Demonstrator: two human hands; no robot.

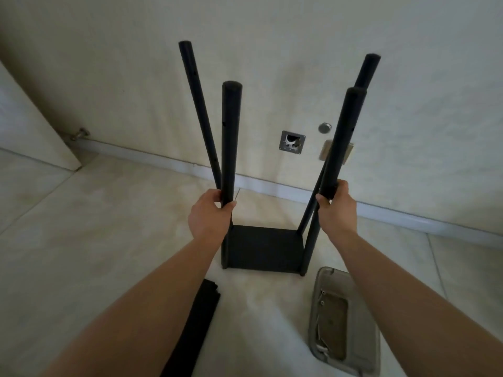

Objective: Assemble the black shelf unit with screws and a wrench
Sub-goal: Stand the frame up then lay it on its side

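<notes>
The black shelf unit [262, 247] stands upright on the pale tiled floor [109, 213], close to the wall [272, 36], one square shelf panel fixed low between four poles. The left hand [211, 213] is curled round the near left pole [230, 148], and the right hand [336, 206] is wrapped round the near right pole [344, 140]. Down at seven o'clock from the unit, loose black panels [196, 322] lie flat on the floor. At five o'clock sits a grey tray [344, 319] with what looks like small hardware inside, partly hidden by the right forearm.
</notes>
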